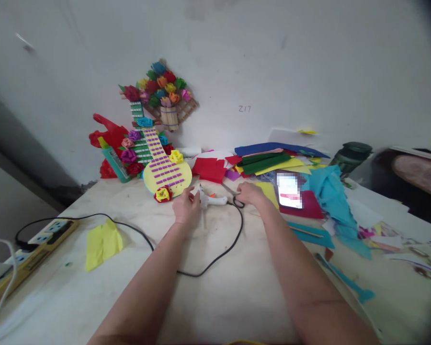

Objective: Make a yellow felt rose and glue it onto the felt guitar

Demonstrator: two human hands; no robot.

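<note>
My left hand [187,207] is beside the nozzle end of a white hot glue gun [215,201], fingers curved and apart. Whether its fingertips touch the gun cannot be made out. At the gun's other end, my right hand [250,192] has its fingers closed on a pair of scissors [239,202] with dark handles, whose blades point toward the back left. Just behind my left hand leans a yellow paper guitar [168,173] with purple strips and a red-and-yellow paper flower [163,194] at its base.
The gun's black cord [215,261] loops across the table to a power strip [39,244]. A yellow sheet [102,244] lies at left, a green glue bottle [115,164] behind it. Coloured paper [266,163], a phone [289,190] and a dark bottle [351,158] stand right.
</note>
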